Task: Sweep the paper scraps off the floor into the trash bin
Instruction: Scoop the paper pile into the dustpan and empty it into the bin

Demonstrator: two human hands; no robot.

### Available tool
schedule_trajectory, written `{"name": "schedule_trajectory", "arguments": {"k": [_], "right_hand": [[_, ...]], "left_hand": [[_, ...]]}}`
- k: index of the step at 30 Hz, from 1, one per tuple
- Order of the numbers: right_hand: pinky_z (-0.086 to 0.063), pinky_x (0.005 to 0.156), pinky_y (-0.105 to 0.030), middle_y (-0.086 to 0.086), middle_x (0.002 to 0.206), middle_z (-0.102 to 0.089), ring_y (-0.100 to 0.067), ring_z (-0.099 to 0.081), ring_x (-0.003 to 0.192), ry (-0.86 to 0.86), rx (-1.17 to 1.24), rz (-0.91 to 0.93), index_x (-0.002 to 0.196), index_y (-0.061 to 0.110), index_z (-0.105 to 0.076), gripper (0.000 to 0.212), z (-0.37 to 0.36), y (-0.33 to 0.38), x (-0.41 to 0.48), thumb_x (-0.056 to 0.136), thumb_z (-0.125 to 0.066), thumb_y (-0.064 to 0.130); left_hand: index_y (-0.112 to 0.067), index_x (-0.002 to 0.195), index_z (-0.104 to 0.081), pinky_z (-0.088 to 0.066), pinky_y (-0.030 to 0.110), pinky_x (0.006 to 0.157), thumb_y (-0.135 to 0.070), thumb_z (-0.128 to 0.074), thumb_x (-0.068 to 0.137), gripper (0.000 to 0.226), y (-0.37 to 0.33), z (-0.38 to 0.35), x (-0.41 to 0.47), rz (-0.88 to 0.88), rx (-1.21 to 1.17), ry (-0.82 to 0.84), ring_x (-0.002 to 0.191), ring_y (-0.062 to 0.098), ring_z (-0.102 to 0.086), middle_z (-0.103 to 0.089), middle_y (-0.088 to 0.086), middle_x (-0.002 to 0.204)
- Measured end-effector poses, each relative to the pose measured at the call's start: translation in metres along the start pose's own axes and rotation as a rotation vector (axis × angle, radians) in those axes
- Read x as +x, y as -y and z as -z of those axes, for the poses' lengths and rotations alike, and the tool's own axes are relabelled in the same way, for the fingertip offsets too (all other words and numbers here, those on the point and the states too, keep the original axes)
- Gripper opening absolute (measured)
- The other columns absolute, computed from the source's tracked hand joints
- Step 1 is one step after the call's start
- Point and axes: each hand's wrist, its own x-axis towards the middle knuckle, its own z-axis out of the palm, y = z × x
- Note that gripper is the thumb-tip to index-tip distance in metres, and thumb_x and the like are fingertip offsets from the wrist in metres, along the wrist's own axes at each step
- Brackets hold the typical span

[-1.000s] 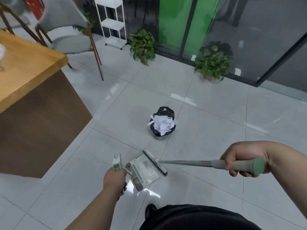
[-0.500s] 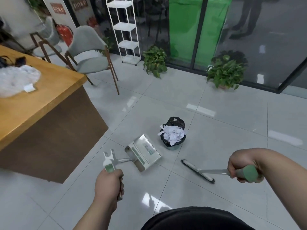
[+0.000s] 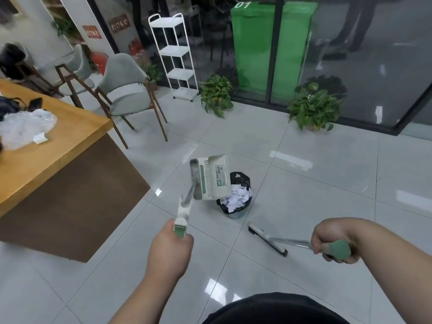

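My left hand [image 3: 170,249] grips the green-tipped handle of a white dustpan [image 3: 211,177]. The pan is lifted off the floor and tilted up, its lower edge over the left rim of the trash bin [image 3: 236,212]. The small bin has a black liner and is heaped with white paper scraps [image 3: 238,198]. My right hand [image 3: 332,242] grips the green handle of a broom; the broom head [image 3: 266,238] rests on the tiles to the right of the bin. No loose scraps show on the floor.
A wooden desk [image 3: 58,146] stands at the left with a plastic bag on it. Grey chairs [image 3: 126,90], a white shelf rack [image 3: 175,54] and two potted plants [image 3: 313,108] line the glass wall behind. Grey tiles [image 3: 327,178] stretch to the right.
My left hand raised the dustpan from the floor and tipped it up over the bin. The broom head drew away from the pan and now rests right of the bin. The camera view rose.
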Motion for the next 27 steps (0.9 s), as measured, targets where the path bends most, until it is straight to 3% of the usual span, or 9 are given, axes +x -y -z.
{"name": "schedule_trajectory", "arguments": {"k": [4,9,13,19,21,24,27], "right_hand": [[-0.032,0.048,-0.016,-0.009,0.068,-0.06,-0.021,-0.048,0.049,0.039,-0.049,-0.008,0.083,0.005,-0.056,0.012,0.023,-0.022,0.009,0.08,-0.063,0.015],[-0.031,0.051,-0.018,-0.009,0.068,-0.06,-0.022,-0.046,0.049,0.05,-0.024,0.027,0.087,0.011,-0.059,0.008,0.04,-0.055,0.022,0.08,-0.062,0.014],[-0.036,0.062,-0.026,-0.013,0.071,-0.063,-0.026,-0.05,0.056,0.062,-0.017,0.029,0.098,0.009,-0.059,0.034,0.049,-0.085,0.039,0.067,-0.069,0.016],[-0.039,0.066,-0.032,-0.015,0.07,-0.065,-0.028,-0.051,0.063,0.06,0.008,0.045,0.101,0.005,-0.061,0.045,0.058,-0.109,0.048,0.06,-0.072,0.017],[-0.039,0.065,-0.031,-0.015,0.07,-0.065,-0.027,-0.051,0.061,0.056,0.022,0.048,0.102,0.005,-0.061,0.044,0.061,-0.113,0.049,0.061,-0.073,0.017],[-0.041,0.064,-0.031,-0.016,0.07,-0.065,-0.029,-0.052,0.064,0.048,0.035,0.038,0.105,0.002,-0.063,0.048,0.063,-0.116,0.05,0.06,-0.074,0.015],[-0.041,0.061,-0.03,-0.017,0.07,-0.065,-0.03,-0.053,0.064,0.04,0.03,0.04,0.105,-0.001,-0.064,0.048,0.063,-0.116,0.05,0.06,-0.074,0.013]], "left_hand": [[-0.018,0.089,-0.044,-0.039,0.036,0.057,-0.014,-0.051,0.09,0.008,-0.007,-0.053,-0.007,-0.124,0.279,0.093,0.07,0.032,-0.056,-0.059,0.004,0.075],[-0.022,0.099,-0.037,-0.033,0.034,0.056,-0.022,-0.049,0.093,0.012,-0.007,-0.105,-0.013,-0.268,0.523,0.228,0.072,0.029,-0.05,-0.046,-0.004,0.071],[-0.024,0.098,-0.034,-0.022,0.029,0.047,-0.024,-0.046,0.095,0.012,-0.005,-0.131,-0.019,-0.33,0.624,0.301,0.073,0.029,-0.047,-0.038,-0.006,0.068],[-0.026,0.101,-0.029,-0.031,0.035,0.054,-0.022,-0.041,0.096,0.013,0.01,-0.16,-0.033,-0.368,0.716,0.434,0.075,0.029,-0.047,-0.043,-0.004,0.078],[-0.027,0.103,-0.028,-0.026,0.029,0.05,-0.025,-0.04,0.095,0.014,0.018,-0.165,-0.041,-0.367,0.715,0.5,0.076,0.028,-0.047,-0.041,-0.005,0.079],[-0.027,0.106,-0.044,-0.037,0.03,0.06,-0.033,-0.044,0.089,0.019,0.028,-0.168,-0.046,-0.308,0.675,0.597,0.079,0.022,-0.048,-0.048,-0.007,0.088],[-0.022,0.077,-0.056,-0.041,0.025,0.064,-0.035,-0.054,0.072,0.014,0.035,-0.167,-0.044,-0.091,0.466,0.744,0.069,0.013,-0.052,-0.057,-0.006,0.079]]}}
